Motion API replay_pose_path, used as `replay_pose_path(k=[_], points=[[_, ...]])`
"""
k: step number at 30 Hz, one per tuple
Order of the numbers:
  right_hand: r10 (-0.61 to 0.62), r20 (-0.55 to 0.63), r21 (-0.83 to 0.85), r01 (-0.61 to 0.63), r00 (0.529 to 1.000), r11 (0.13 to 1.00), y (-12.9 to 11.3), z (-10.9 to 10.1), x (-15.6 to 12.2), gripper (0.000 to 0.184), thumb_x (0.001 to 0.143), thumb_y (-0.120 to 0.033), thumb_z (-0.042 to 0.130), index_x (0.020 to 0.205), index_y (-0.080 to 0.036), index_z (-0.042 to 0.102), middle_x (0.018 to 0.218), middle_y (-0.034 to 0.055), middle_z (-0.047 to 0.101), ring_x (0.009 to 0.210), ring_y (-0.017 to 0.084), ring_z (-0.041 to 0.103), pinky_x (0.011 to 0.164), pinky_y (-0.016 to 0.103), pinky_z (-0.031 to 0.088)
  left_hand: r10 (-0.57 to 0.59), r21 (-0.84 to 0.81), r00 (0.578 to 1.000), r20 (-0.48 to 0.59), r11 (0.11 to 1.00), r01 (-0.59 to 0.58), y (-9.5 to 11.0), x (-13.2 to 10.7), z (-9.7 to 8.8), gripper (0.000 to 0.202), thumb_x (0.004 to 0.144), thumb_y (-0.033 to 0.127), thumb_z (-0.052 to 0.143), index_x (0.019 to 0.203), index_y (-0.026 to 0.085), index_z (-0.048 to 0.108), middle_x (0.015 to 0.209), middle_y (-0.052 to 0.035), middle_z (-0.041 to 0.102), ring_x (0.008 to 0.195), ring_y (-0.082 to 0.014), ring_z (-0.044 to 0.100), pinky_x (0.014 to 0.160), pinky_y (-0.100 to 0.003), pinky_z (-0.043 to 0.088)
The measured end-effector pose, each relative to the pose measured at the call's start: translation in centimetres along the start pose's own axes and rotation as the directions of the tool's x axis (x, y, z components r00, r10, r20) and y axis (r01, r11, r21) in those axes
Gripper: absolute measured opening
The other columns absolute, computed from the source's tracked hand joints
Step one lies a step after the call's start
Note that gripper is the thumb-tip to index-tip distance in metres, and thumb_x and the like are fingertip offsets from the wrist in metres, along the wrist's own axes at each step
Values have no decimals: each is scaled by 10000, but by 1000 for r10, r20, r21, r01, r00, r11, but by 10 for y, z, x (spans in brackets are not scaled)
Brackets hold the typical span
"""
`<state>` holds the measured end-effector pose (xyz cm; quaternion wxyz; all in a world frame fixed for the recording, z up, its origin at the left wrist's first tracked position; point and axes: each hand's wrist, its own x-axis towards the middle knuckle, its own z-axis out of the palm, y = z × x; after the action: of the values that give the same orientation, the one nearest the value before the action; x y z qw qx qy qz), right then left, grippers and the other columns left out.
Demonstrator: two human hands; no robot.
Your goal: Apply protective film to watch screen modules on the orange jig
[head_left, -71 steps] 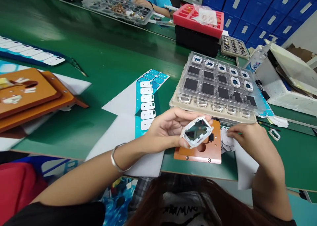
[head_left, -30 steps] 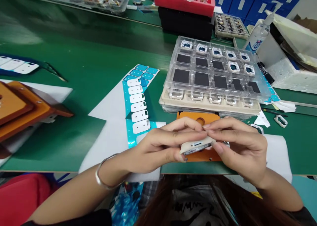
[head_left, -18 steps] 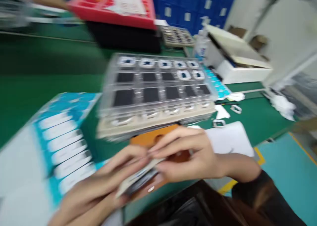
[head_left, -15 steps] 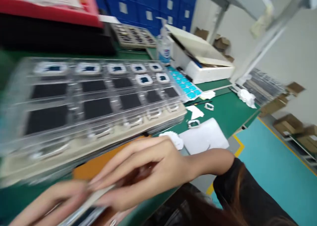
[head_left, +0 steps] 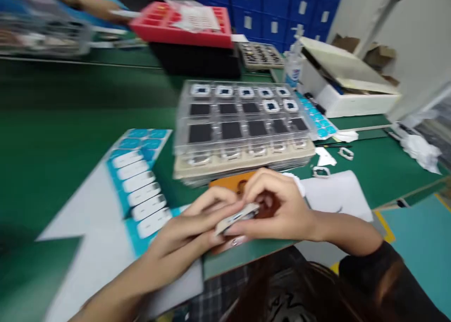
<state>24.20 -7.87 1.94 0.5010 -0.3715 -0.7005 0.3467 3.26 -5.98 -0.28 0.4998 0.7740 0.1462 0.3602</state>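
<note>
My left hand (head_left: 186,230) and my right hand (head_left: 282,209) meet over the near edge of the bench. Between their fingertips they pinch a small whitish housing (head_left: 237,217), seen almost edge-on with a dark strip along it. Fingers cover much of it. Just behind the hands lies an orange pad (head_left: 225,181), partly hidden. Beyond that, a clear plastic tray (head_left: 180,138) sits on a stack of beige trays (head_left: 186,172). Several white rounded-square frames with dark centres fill its back pockets, while other pockets show dark squares.
Blue sheets with white labels (head_left: 141,185) lie at left. On the right are white paper (head_left: 338,195), loose white frames (head_left: 320,172), a foam box (head_left: 355,103) and a bottle (head_left: 293,70). A red tray (head_left: 183,37) stands behind; another person's arm (head_left: 91,4) shows at upper left.
My view has swung left and back, bringing the label sheets and another person's arm into sight. Both hands still hold the housing, which appears nearer the middle of the picture.
</note>
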Motion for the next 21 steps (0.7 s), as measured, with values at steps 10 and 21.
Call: replay_pose_path(k=[10,21], points=[[-229,-1,43,228,974,973,-6,-7,0,163,821,-142,652,939,-222,731,729,20,730,655,145,652,624,305,531,22,-95,997,-68,995,-28,9,5,2,373,998,385,536,1367,402,585,1038,-67,548,936,-154,538,836,-263,525],[-228,77,131,217,971,967,-8,-11,2,270,814,-153,695,1071,-221,739,798,40,728,666,147,636,607,287,563,52,-140,998,-32,989,-56,9,5,2,398,1008,373,524,1404,404,550,1028,-52,498,991,-154,528,888,-262,510]])
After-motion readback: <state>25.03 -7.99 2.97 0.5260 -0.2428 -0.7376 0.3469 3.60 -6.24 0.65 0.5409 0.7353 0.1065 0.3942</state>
